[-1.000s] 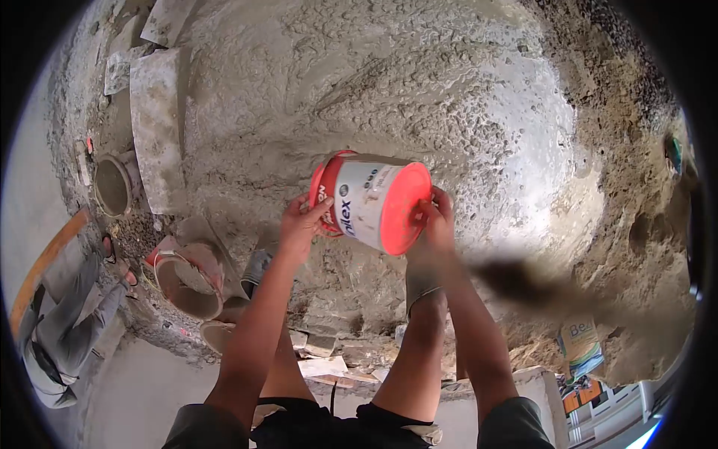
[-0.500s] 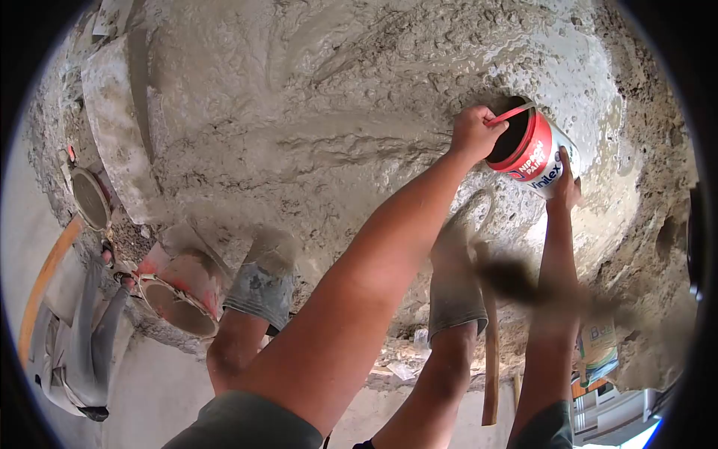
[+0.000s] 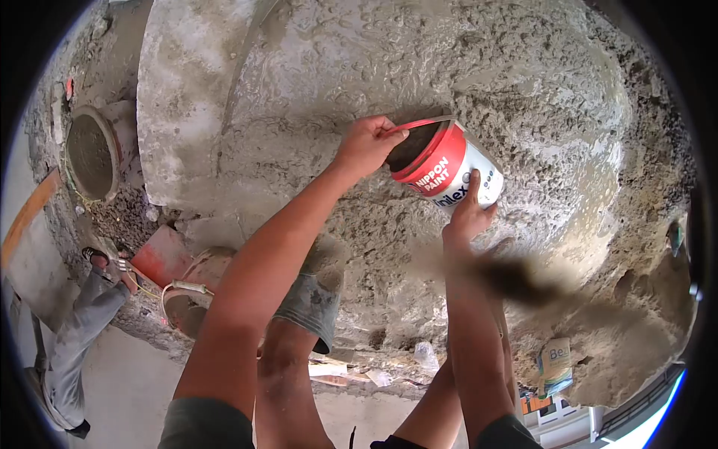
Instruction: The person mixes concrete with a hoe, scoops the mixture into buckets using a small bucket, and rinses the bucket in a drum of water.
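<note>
A white-and-red paint bucket [image 3: 479, 160] is tilted on its side above wet grey cement mix [image 3: 314, 90], its mouth facing left. Grey residue shows inside it. My left hand [image 3: 366, 148] is closed around the bucket's red handle [image 3: 415, 124] near the rim. Low on the bucket's side, toward its base, my right hand [image 3: 468, 218] grips it with the thumb laid along the wall. Whether the bucket touches the mix underneath I cannot tell.
A cement-smeared board [image 3: 179, 112] lies at left. Beside it stands a bucket of grey mix [image 3: 116, 161]; another bucket [image 3: 173, 293] sits lower. A person's legs [image 3: 82, 329] are at far left. A bag [image 3: 556, 361] lies lower right. A dark smudge blurs part of the view.
Both hands have carried the tilted bucket leftward, toward the board. The view has swung left, bringing the board and the left-hand buckets further in. My grip looks the same.
</note>
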Motion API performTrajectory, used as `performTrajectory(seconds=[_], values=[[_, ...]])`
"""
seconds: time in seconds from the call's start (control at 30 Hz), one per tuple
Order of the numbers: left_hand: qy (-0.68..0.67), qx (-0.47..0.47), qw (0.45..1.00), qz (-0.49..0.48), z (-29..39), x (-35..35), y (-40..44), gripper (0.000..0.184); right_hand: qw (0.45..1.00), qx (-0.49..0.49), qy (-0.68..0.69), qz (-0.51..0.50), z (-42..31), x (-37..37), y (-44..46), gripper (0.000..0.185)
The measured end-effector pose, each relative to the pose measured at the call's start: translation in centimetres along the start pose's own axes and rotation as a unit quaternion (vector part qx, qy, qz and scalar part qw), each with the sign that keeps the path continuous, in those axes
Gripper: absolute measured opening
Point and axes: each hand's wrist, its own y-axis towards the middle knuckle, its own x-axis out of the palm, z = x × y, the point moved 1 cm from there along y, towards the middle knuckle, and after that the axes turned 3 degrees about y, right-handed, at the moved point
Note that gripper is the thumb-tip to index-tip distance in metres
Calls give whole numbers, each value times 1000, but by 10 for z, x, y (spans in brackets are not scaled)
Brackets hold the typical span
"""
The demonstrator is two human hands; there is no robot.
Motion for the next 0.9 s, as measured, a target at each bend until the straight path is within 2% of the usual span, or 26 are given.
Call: performTrajectory(seconds=[0.03, 0.07, 0.17, 0.27, 0.33, 0.4, 0.43, 0.53, 0.6, 0.63, 0.73, 0.8, 0.87, 0.9], values=[[-70, -48, 996, -11, 0, -24, -16, 15, 998, 4, 65, 4, -9, 16, -28, 65], [-49, -40, 998, 0, 2, -46, -25, 15, 992, 13, 129, 7, -16, 32, -56, 64], [-41, -33, 998, 18, -6, -67, -55, 16, 982, 33, 184, -2, -18, 36, -103, 63], [-66, -28, 996, 58, -1, -102, -74, 16, 994, 36, 86, -53, -22, 59, -117, 64], [-50, -49, 992, 100, 9, -124, -93, 14, 974, 54, 186, -116, -32, 76, -130, 64], [-74, -33, 985, 149, 21, -132, -109, 16, 985, 15, 124, -119, -22, 88, -133, 63], [-86, -26, 981, 171, 26, -130, -119, 16, 984, 39, 107, -139, -44, 87, -143, 58], [-47, -32, 971, 232, 60, -130, -145, 14, 955, 85, 122, -258, -39, 117, -141, 55], [7, -21, 970, 242, 74, -111, -153, 11, 892, 187, 235, -338, -44, 126, -132, 49], [1, -30, 971, 237, 84, -101, -158, 10, 877, 223, 212, -370, -46, 120, -125, 52], [117, -21, 966, 228, 129, -65, -184, 13, 827, 321, 124, -445, -52, 89, -103, 63], [152, -40, 962, 223, 171, -64, -216, 14, 755, 338, 150, -541, -27, 78, -87, 74], [132, -29, 967, 214, 190, -83, -255, 14, 668, 404, 275, -561, -55, 61, -91, 76], [119, -16, 972, 201, 201, -93, -270, 14, 625, 396, 287, -609, -39, 50, -77, 77]])
